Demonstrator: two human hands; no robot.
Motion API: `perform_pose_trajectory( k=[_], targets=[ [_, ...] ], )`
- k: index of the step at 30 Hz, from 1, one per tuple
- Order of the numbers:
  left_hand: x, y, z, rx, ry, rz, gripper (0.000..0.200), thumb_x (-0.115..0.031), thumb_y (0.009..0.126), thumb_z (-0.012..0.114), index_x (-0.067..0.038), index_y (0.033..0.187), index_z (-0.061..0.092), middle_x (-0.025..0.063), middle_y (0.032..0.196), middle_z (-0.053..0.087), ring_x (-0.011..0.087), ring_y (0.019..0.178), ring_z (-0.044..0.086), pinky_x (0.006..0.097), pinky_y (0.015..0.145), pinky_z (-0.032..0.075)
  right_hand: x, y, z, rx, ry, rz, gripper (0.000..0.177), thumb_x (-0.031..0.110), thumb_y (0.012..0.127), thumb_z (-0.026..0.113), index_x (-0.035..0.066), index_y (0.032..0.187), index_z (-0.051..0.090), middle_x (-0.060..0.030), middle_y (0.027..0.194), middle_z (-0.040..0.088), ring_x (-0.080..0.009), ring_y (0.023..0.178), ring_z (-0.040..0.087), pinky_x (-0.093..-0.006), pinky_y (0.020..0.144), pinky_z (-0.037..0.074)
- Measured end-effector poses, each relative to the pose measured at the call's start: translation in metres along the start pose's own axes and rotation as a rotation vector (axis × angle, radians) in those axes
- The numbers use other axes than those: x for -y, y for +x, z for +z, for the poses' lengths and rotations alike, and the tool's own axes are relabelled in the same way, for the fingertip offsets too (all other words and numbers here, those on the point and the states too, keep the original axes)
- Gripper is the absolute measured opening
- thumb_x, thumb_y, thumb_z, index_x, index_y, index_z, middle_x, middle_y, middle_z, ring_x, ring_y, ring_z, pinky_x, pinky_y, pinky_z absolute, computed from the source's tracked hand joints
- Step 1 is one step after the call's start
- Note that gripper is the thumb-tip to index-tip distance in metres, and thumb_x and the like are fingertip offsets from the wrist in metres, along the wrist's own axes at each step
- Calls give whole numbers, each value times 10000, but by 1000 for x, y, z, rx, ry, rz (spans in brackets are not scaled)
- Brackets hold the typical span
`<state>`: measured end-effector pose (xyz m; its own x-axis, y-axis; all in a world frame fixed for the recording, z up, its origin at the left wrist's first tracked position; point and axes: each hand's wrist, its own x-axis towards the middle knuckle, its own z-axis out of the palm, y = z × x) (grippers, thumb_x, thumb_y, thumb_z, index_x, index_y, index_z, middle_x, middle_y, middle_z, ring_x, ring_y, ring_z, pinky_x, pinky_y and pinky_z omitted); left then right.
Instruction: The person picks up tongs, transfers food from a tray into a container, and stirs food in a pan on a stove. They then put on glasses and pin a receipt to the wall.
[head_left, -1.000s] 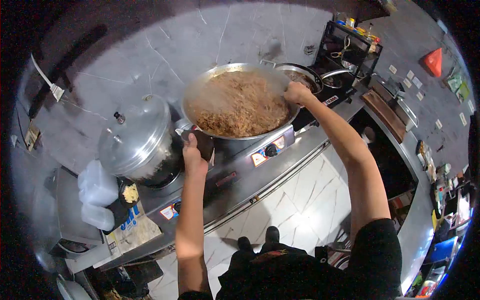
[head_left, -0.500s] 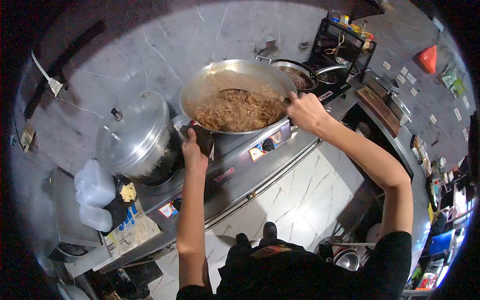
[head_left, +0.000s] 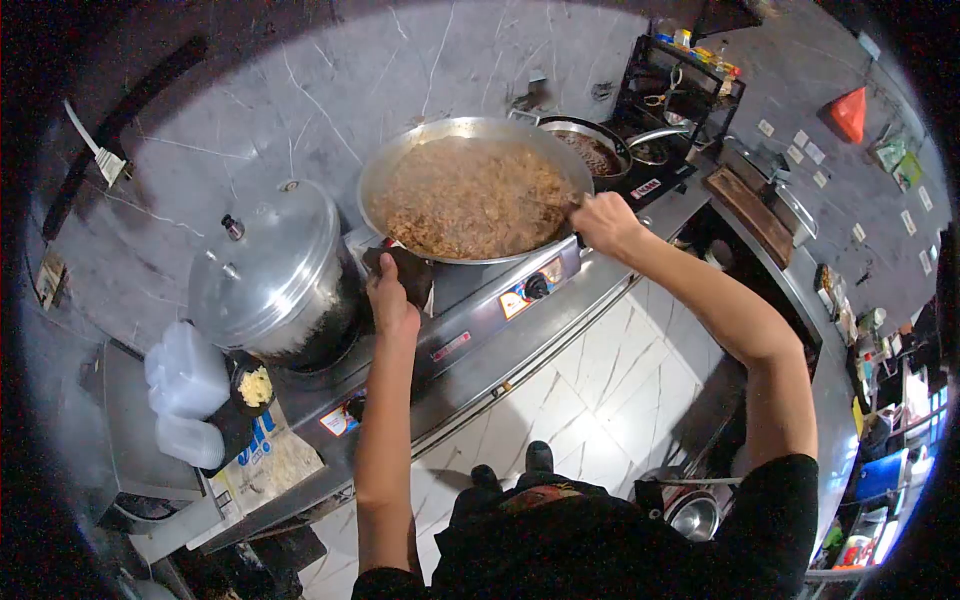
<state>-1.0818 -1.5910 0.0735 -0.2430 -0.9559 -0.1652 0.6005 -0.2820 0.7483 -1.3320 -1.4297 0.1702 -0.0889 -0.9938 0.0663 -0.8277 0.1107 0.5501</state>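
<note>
A wide metal wok [head_left: 372, 180] sits on the stove, filled with brown, shredded-looking food [head_left: 470, 205] under a haze of steam. My right hand [head_left: 606, 222] is closed around the handle of a long cooking utensil [head_left: 552, 204] at the wok's right rim; its far end is sunk in the food, so its kind is hidden. At the wok's lower left edge, my left hand [head_left: 392, 298] grips a dark folded cloth [head_left: 414, 276], which lies against the rim. The wok's handle there, if any, is covered.
Left of the wok stands a large lidded aluminium pot [head_left: 270, 265]. Plastic containers [head_left: 187, 370] and a small black dish [head_left: 238, 385] of yellow food are beside it. A frying pan [head_left: 590, 145] with dark liquid sits behind right, before a black rack [head_left: 690, 90].
The utensil has swung from lying across the food toward the wok's right side, dipping deeper. My right hand has shifted slightly; my left hand stays at the rim with the cloth.
</note>
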Motion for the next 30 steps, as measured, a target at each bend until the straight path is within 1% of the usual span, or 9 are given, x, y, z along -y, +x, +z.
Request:
perform_pose_trajectory(
  k=[5, 6, 7, 10, 11, 12, 18, 22, 30],
  targets=[
    [3, 5, -3, -39, 31, -37, 279, -211, 910, 532, -4, 1094, 504, 91, 1007, 587, 214, 871, 587, 348, 765, 501, -31, 24, -14, -6, -124, 56, 131, 206, 745, 571, 129, 722, 675, -109, 784, 623, -241, 708, 646, -357, 563, 484],
    [5, 5, -3, -34, 32, -43, 279, -211, 910, 532, -4, 1094, 504, 91, 1007, 587, 214, 871, 587, 348, 765, 501, -41, 26, -20, -119, -151, 87, 126, 196, 734, 574, 129, 717, 679, -102, 781, 636, -240, 704, 649, -360, 556, 486],
    [5, 8, -7, -6, 28, -28, 277, -211, 909, 536, -4, 1090, 503, 94, 1005, 589, 216, 870, 588, 352, 764, 502, -47, 30, -46, 15, -108, 155, 122, 175, 722, 578, 112, 752, 679, -94, 775, 652, -236, 719, 655, -360, 572, 499],
    [12, 16, -13, -9, -4, 6, 287, -214, 903, 546, 2, 1087, 497, 99, 1008, 590, 227, 882, 592, 369, 767, 505, -70, 15, -102, 13, -216, 198, 359, 152, 710, 579, 388, 963, 674, -51, 807, 669, -229, 755, 659, -359, 619, 522],
    [10, 14, -12, 2, 7, -9, 295, -212, 902, 547, 5, 1095, 493, 101, 1011, 589, 232, 894, 592, 374, 771, 505, -81, 9, -116, -41, -187, 176, 359, 146, 697, 582, 358, 968, 681, -63, 793, 666, -242, 749, 657, -361, 624, 523],
    [7, 11, -10, 14, 18, -24, 302, -210, 902, 548, 8, 1103, 490, 103, 1015, 588, 238, 906, 592, 379, 775, 505, -90, -2, -126, -130, -174, 130, 135, 245, 773, 580, 238, 847, 693, -58, 772, 661, -240, 744, 658, -372, 604, 510],
    [7, 10, -10, 35, 11, 14, 298, -198, 926, 497, 3, 1145, 478, 106, 1026, 587, 246, 900, 597, 391, 781, 498, -107, -37, -132, 61, -324, 144, 135, 216, 732, 588, 227, 830, 681, -67, 774, 653, -252, 748, 649, -383, 628, 495],
    [11, 13, -10, 25, 34, 45, 286, -183, 933, 476, -6, 1157, 482, 96, 1040, 587, 237, 896, 598, 375, 779, 495, -105, -41, -80, 47, -342, 37, 116, 207, 762, 572, 193, 821, 671, -104, 1022, 596, -241, 951, 582, -399, 744, 428],
    [12, 16, -14, 44, 39, 58, 270, -180, 938, 464, 1, 1136, 498, 96, 1031, 595, 237, 889, 600, 376, 768, 491, -55, 41, -8, -112, -407, 107, 131, 195, 776, 536, 158, 728, 653, -57, 923, 593, -192, 887, 566, -353, 679, 416]
  ],
)
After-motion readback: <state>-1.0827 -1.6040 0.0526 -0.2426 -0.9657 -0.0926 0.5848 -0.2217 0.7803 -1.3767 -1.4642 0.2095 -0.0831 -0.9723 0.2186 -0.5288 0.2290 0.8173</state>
